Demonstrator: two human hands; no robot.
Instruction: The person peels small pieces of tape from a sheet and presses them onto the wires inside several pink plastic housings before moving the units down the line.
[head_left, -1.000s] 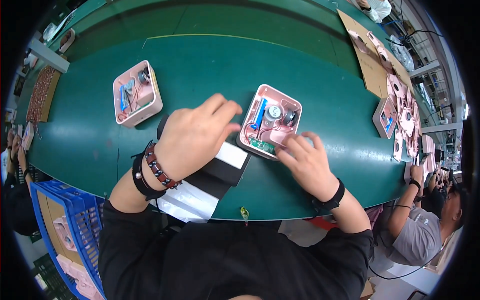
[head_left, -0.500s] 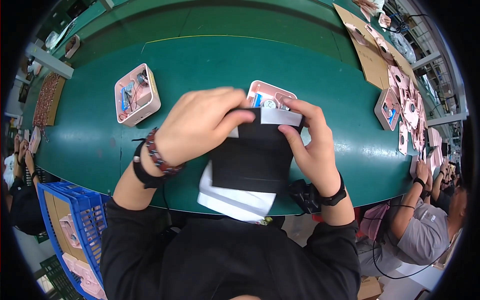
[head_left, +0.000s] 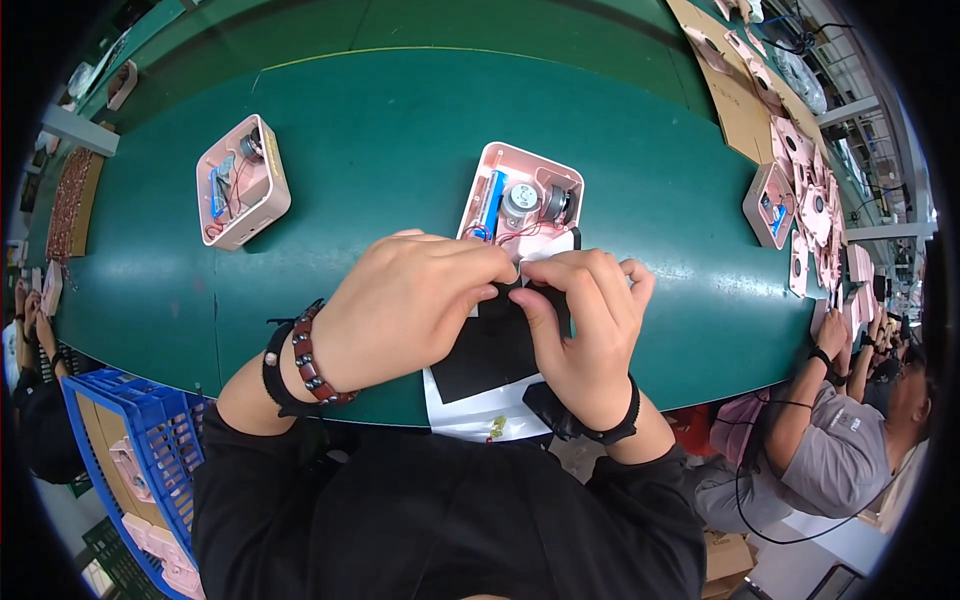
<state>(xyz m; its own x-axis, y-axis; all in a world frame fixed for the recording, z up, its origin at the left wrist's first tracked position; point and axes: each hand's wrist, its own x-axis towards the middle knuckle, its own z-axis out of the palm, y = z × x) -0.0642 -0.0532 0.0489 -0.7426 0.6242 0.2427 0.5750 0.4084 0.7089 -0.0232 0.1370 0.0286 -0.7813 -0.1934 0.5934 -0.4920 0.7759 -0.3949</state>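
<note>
My left hand (head_left: 395,300) and my right hand (head_left: 590,325) meet just in front of an open pink plastic case (head_left: 492,157). Each pinches, thumb against fingers, the upper part of a black sheet (head_left: 485,358). White backing paper (head_left: 452,412) shows beneath and below the sheet. A pale flap with a black edge sticks up past the right fingers, over the near end of the case. Inside the case lie a blue cylindrical battery (head_left: 489,204), a round silver part (head_left: 520,200), a dark round part (head_left: 556,203) and red wires. The fingertips partly hide what they pinch.
Another pink case (head_left: 270,205) with parts stands to the left, and one (head_left: 760,220) to the right. Pink panels (head_left: 815,205) lie beside cardboard (head_left: 735,105). A blue crate (head_left: 110,385) stands lower left. A dark object (head_left: 550,410) sits by my right wrist. A co-worker (head_left: 840,440) sits at right.
Both hands have come closer together and lower, uncovering more of the pink case. The right fingers have shifted from the sheet's right edge toward its middle, beside the left fingers.
</note>
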